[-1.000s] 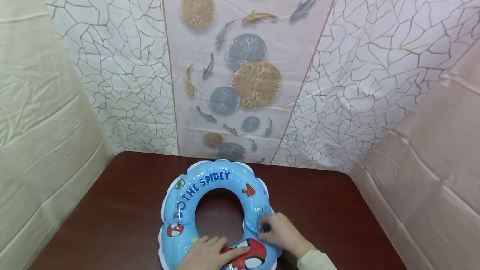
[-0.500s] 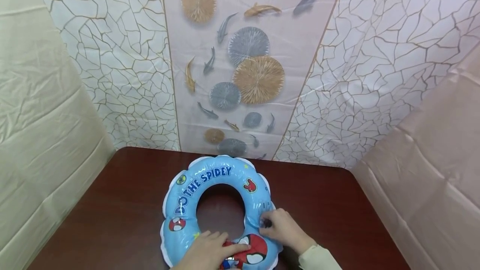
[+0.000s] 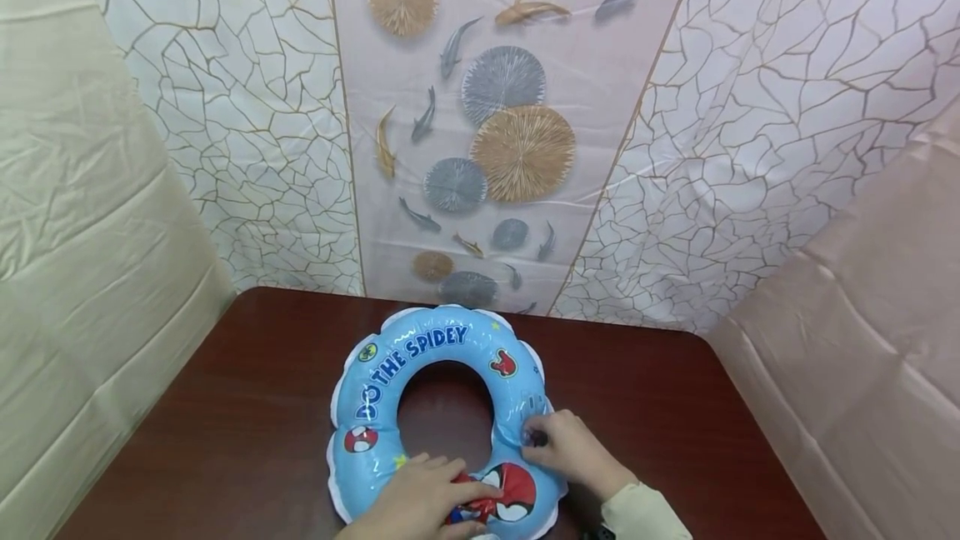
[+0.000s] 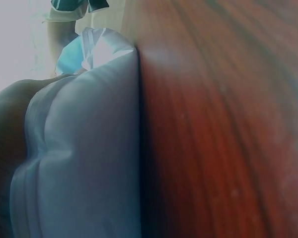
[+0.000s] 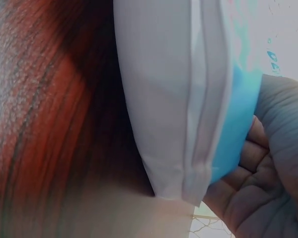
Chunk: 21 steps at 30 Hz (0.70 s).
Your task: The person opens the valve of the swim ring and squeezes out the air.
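Observation:
An inflated blue swim ring (image 3: 450,340) with cartoon prints and a white scalloped edge lies flat on the table. My left hand (image 3: 420,497) rests on its near side with fingers spread over the red figure print. At the ring's right side, my right hand (image 3: 572,447) pinches a small clear piece, which looks like the air valve, between thumb and fingers; the fingers partly hide it. In the left wrist view the ring's pale side (image 4: 89,148) stands against the tabletop. The right wrist view shows the curled right hand (image 5: 268,173) beside the ring's seam (image 5: 203,99).
The dark red-brown wooden table (image 3: 247,407) surrounds the ring. Behind it hangs a patterned cloth (image 3: 517,148) with fish and round leaf prints. Beige cloth panels (image 3: 97,232) flank both sides.
The head view has tilted slightly, so the scene sits a little higher and the backdrop has shifted. Both hands keep about the same places on the ring.

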{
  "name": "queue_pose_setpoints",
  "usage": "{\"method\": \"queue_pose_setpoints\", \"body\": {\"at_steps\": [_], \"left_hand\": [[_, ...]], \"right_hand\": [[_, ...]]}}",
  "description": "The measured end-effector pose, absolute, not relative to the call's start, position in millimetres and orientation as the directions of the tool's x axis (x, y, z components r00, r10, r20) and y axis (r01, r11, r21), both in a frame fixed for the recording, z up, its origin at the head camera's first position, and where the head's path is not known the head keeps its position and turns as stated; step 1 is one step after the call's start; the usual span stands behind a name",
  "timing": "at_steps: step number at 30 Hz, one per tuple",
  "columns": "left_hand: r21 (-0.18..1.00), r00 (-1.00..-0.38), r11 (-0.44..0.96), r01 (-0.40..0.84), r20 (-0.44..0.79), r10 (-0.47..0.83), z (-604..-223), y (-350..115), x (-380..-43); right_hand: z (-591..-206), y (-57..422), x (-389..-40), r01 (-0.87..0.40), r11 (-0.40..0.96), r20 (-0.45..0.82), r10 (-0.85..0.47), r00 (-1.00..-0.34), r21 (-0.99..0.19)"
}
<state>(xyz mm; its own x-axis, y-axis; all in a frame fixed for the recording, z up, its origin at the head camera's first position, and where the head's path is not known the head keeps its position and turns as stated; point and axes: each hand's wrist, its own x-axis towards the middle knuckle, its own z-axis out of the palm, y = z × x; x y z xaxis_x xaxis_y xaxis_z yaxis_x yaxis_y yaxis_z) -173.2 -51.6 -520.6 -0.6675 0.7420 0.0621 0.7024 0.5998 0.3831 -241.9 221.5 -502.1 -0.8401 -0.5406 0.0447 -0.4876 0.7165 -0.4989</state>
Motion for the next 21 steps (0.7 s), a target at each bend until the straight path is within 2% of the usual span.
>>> {"method": "queue_pose_setpoints", "body": {"at_steps": [8,16,21], "left_hand": [[0.418,-0.658,0.569,0.708,0.100,0.746,-522.0,-50.9,-173.9],[0.440,-0.666,0.567,0.697,0.105,0.738,-524.4,-47.9,-173.0],[0.390,-0.650,0.556,0.734,0.164,0.742,-526.4,-48.0,-176.2]], "right_hand": [[-499.4,220.9,-239.7,-0.473,0.709,0.044,-0.532,-0.845,-0.523],[-508.2,226.1,-233.3,-0.532,0.682,0.165,-0.528,-0.833,-0.502],[-507.4,229.5,-232.8,-0.532,0.647,0.225,-0.499,-0.837,-0.546]]}}
